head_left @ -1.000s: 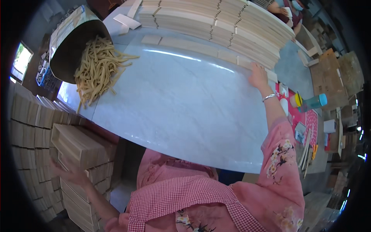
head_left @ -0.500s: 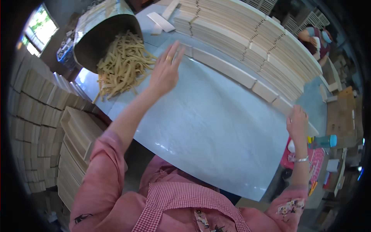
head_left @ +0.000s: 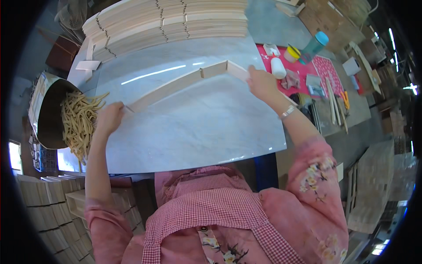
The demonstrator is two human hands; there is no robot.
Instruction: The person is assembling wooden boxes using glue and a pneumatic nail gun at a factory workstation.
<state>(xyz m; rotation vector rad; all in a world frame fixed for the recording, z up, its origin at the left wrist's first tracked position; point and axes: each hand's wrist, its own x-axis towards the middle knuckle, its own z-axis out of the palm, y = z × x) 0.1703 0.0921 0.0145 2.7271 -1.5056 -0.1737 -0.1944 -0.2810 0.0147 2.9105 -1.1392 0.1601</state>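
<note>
A long pale wooden strip (head_left: 169, 89) with notched fold lines is held up over the pale marble-patterned tabletop (head_left: 193, 127). It bends at its joints, most sharply near the right end. My left hand (head_left: 110, 118) is closed on the strip's left end, beside a heap of flat beige ribbon-like strips (head_left: 79, 116). My right hand (head_left: 263, 83) grips the strip's right section, with its fingers partly hidden behind the wood. At the far side of the table lies a tall stack of similar notched wooden strips (head_left: 136, 26).
The beige strips spill from a tipped dark-mouthed container (head_left: 49, 110) at left. Right of the table, a pink mat (head_left: 303, 66) holds a teal-lidded bottle (head_left: 317, 42), a white bottle (head_left: 278, 68) and a yellow-rimmed cup (head_left: 291, 53). Short white boards (head_left: 88, 65) lie far left. Wooden trays (head_left: 79, 203) stand below left.
The view has swung right. The strip, earlier in line along the stack's front, is now nearer me and bent. My left hand, earlier with fingers stretched, has closed on its end.
</note>
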